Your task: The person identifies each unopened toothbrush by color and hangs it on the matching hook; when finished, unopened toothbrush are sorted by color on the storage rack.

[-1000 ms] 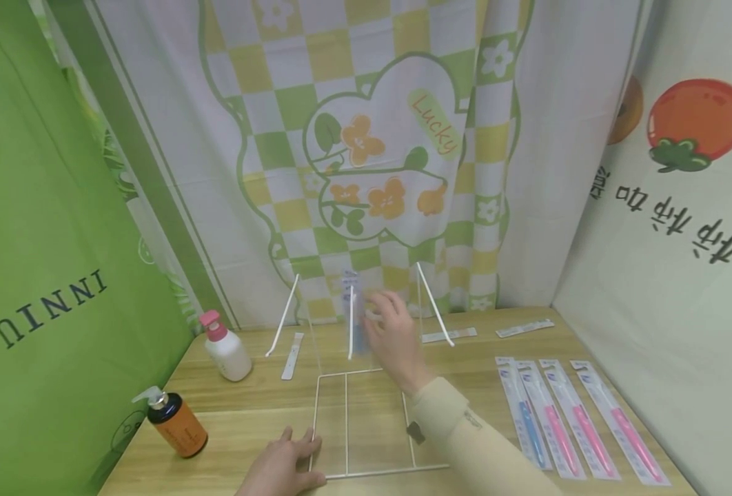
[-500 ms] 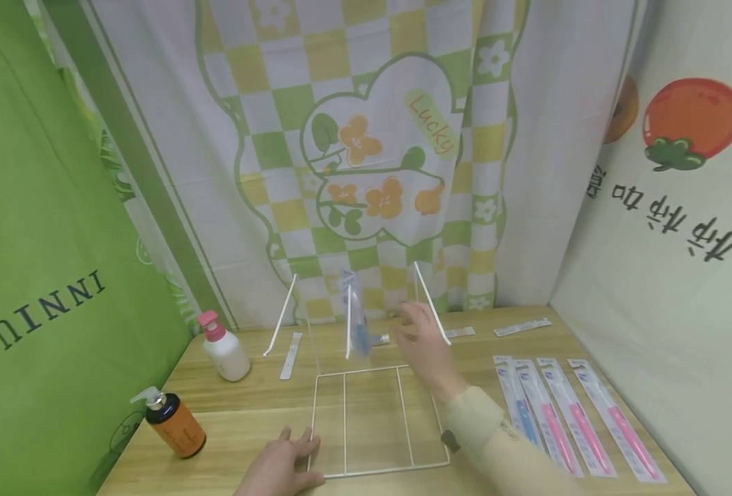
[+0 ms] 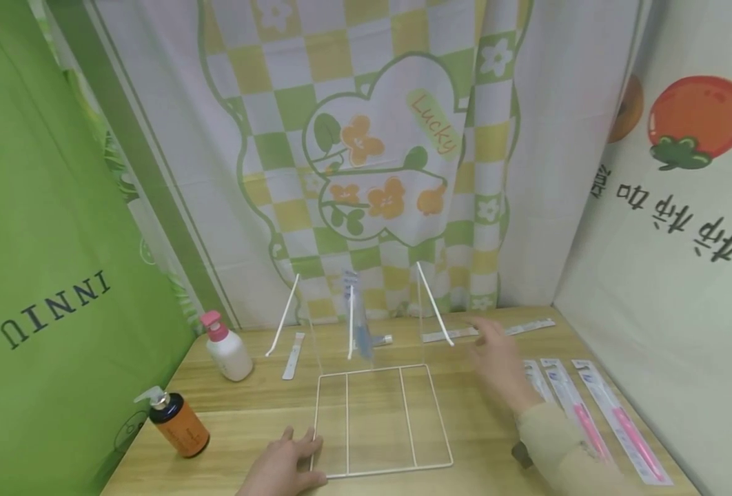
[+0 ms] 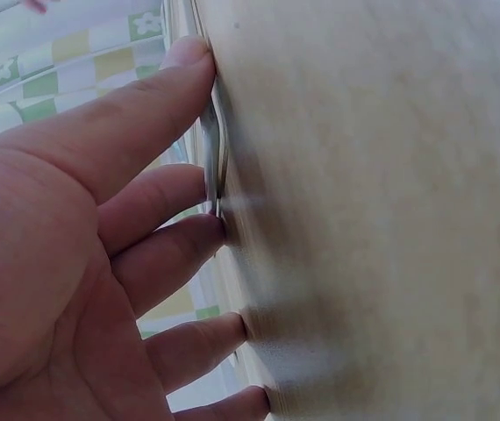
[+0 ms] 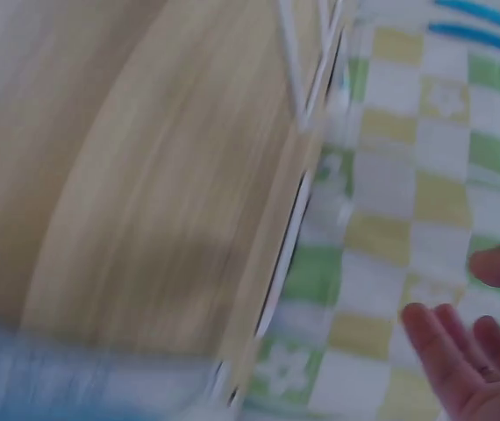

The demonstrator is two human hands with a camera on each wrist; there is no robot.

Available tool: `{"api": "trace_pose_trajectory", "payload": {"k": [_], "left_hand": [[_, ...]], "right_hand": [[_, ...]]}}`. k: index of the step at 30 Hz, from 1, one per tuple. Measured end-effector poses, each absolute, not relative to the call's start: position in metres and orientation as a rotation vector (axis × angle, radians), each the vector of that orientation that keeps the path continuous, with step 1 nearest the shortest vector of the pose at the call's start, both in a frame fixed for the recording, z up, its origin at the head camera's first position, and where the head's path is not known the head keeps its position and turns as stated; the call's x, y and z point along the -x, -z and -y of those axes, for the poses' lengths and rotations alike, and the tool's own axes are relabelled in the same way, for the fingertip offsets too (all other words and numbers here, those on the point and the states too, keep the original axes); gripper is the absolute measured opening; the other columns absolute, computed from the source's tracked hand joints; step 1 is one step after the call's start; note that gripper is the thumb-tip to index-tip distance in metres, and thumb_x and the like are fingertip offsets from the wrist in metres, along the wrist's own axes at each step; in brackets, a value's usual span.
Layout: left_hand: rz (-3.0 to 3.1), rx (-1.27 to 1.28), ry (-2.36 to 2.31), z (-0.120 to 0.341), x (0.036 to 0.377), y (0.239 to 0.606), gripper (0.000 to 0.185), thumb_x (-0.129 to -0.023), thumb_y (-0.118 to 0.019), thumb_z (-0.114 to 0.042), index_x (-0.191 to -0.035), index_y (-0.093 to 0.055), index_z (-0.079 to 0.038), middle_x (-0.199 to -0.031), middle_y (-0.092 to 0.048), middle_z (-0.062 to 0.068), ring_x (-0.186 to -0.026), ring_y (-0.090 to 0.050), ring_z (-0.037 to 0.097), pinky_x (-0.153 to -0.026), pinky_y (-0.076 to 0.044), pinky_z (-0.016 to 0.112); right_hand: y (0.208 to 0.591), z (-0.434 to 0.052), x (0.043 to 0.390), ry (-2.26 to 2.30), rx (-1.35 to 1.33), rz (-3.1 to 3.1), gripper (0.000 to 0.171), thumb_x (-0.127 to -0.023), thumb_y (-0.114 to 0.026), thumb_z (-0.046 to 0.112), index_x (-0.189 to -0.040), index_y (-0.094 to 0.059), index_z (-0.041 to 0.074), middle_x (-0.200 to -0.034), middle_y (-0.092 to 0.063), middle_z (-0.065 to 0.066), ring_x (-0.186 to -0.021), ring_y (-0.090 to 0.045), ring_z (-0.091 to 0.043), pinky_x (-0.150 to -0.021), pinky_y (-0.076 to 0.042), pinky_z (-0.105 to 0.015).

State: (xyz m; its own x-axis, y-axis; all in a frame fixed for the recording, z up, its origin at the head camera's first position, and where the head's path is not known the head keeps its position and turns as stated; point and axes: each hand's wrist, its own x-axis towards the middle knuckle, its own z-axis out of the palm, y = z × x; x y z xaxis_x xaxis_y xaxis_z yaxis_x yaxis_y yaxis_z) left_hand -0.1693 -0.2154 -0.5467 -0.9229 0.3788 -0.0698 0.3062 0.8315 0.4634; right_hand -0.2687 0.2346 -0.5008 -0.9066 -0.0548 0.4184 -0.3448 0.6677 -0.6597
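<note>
A white wire rack [image 3: 347,424] stands on the table, with several hooks slanting toward me. On its middle hook hangs a packaged blue toothbrush [image 3: 360,317]. My left hand [image 3: 283,463] rests at the rack's front left corner; in the left wrist view, the thumb and fingertips touch the wire [image 4: 212,167] and the tabletop. My right hand [image 3: 499,362] is in the air right of the rack, fingers loosely bent and holding nothing. Below it lie packaged pink toothbrushes [image 3: 628,427]; the hand and sleeve hide the packs at the left of that row.
A white pump bottle [image 3: 229,355] with a pink top and a dark pump bottle [image 3: 180,427] with an orange label stand at left. Slim packets [image 3: 293,356] lie behind the rack, also at the back right [image 3: 530,326]. A patterned curtain [image 3: 391,138] hangs behind.
My right hand has let go of the packaged blue toothbrush on the middle hook and moved right, over toward the row of packs. The left hand stays at the rack's corner.
</note>
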Motion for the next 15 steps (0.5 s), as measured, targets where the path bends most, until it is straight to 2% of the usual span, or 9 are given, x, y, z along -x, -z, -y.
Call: {"api": "trace_pose_trajectory", "payload": {"k": [3, 10, 15], "left_hand": [[-2.853, -0.53, -0.684, 0.215, 0.169, 0.547, 0.073, -0.084, -0.089, -0.049, -0.141, -0.071, -0.009, -0.153, -0.06, 0.018, -0.137, -0.042, 0.072, -0.1, -0.034, 0.091], [-2.855, -0.527, -0.687, 0.215, 0.169, 0.545, 0.071, -0.084, -0.09, -0.047, -0.141, -0.071, -0.009, -0.152, -0.061, 0.019, -0.136, -0.042, 0.073, -0.098, -0.034, 0.092], [-2.857, -0.527, -0.676, 0.215, 0.169, 0.547, 0.072, -0.084, -0.089, -0.049, -0.141, -0.071, -0.01, -0.152, -0.061, 0.018, -0.137, -0.043, 0.072, -0.098, -0.034, 0.091]], "right_hand": [[0.505, -0.261, 0.269, -1.088, -0.284, 2.619, 0.059, -0.101, -0.069, 0.005, -0.156, -0.048, 0.003, -0.151, -0.052, -0.029, -0.118, -0.064, -0.048, -0.088, -0.062, -0.06], [0.521, -0.297, 0.277, -0.973, -0.257, 2.705, 0.06, -0.094, -0.077, 0.002, -0.15, -0.054, -0.004, -0.138, -0.058, -0.038, -0.1, -0.071, -0.043, -0.079, -0.065, -0.054], [0.531, -0.309, 0.278, -0.95, -0.219, 2.802, 0.056, -0.092, -0.082, 0.007, -0.141, -0.06, -0.01, -0.133, -0.063, -0.04, -0.115, -0.066, -0.057, -0.094, -0.057, -0.069]]}}
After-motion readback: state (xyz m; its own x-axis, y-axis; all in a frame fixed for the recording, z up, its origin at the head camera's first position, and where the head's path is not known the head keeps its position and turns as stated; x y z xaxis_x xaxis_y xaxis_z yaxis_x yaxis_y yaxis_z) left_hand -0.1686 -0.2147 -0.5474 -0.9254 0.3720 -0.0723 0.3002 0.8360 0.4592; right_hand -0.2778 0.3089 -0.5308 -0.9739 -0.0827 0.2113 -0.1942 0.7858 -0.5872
